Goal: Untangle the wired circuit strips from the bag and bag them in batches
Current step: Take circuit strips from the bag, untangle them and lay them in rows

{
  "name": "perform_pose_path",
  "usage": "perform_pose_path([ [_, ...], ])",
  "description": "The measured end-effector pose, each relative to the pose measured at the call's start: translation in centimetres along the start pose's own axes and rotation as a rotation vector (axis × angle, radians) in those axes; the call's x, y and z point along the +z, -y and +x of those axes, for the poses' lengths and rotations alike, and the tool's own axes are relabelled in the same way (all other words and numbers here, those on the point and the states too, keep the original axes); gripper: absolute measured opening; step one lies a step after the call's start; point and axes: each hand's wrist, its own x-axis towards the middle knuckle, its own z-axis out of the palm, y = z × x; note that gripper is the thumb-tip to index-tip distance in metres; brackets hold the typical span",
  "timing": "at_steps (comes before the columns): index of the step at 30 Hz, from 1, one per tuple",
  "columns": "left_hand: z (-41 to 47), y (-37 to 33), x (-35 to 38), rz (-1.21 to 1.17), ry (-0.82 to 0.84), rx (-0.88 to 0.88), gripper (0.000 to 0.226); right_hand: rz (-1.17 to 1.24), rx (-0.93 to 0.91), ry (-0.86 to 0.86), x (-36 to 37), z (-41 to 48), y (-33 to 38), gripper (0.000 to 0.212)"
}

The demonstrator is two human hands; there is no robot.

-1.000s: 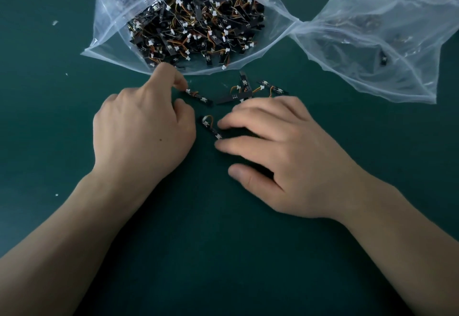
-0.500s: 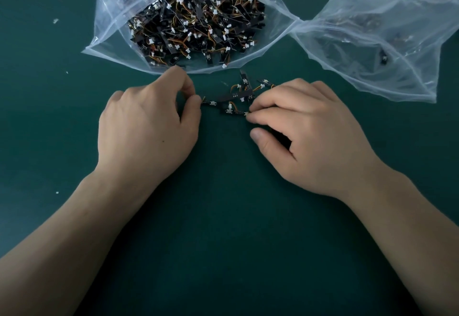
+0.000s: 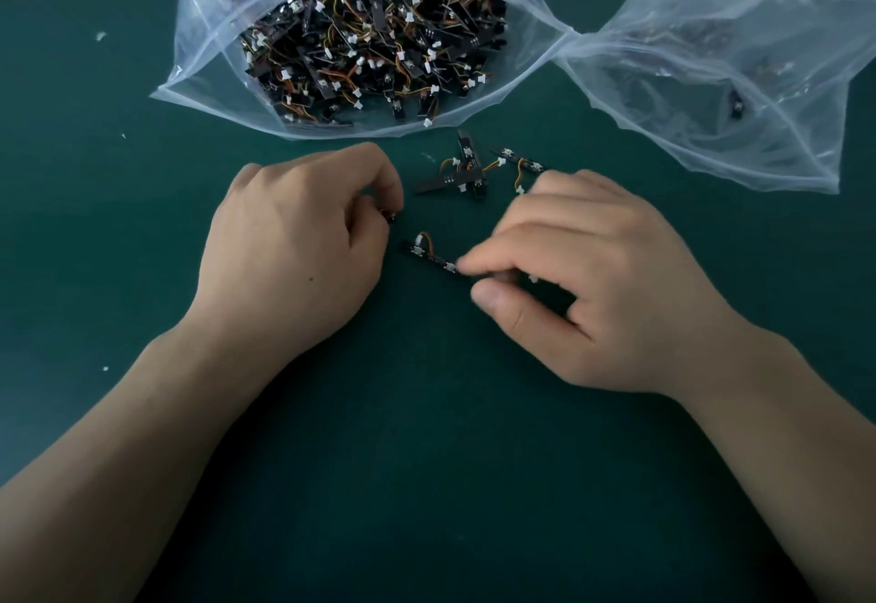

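A clear zip bag (image 3: 213, 57) lies open at the top, full of tangled black circuit strips (image 3: 374, 47) with orange wires and white plugs. A second clear bag (image 3: 711, 80) to its right holds only a few strips. Several loose strips (image 3: 457, 173) lie on the mat just below the full bag's mouth. My left hand (image 3: 294, 242) pinches a small dark piece at its fingertips. My right hand (image 3: 578, 280) pinches one end of a wired strip (image 3: 429, 254) that stretches out toward my left hand.
Everything sits on a dark green mat (image 3: 426, 460). A few white specks (image 3: 100, 36) lie at the left. Both forearms reach in from the bottom corners.
My hands have drawn apart and toward me. One wired strip has come away from the small cluster, and my right hand has dragged it down and to the right.
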Motion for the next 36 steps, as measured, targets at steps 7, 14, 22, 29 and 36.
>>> perform_pose_path([
  [7, 0.0, -0.1, 0.1, -0.032, 0.038, 0.039, 0.017, -0.097, 0.057, -0.047, -0.4, 0.0, 0.4, 0.015],
  [14, 0.2, -0.5, -0.6, -0.15, 0.116, 0.126, 0.006, -0.166, 0.0, 0.122, 1.2, 0.5, 2.5, 0.03],
  [22, 0.1, -0.7, -1.1, -0.327, 0.165, 0.247, 0.015, -0.076, 0.113, -0.224, 1.2, 0.6, 2.0, 0.026],
  [29, 0.2, -0.4, -1.3, -0.396, 0.212, 0.337, 0.017, -0.079, 0.007, -0.233, 1.8, 0.8, 1.8, 0.013],
  [36, -0.1, -0.5, -1.0, -0.305, 0.154, 0.375, 0.009, -0.144, 0.046, -0.279, 1.5, 1.0, 1.7, 0.013],
])
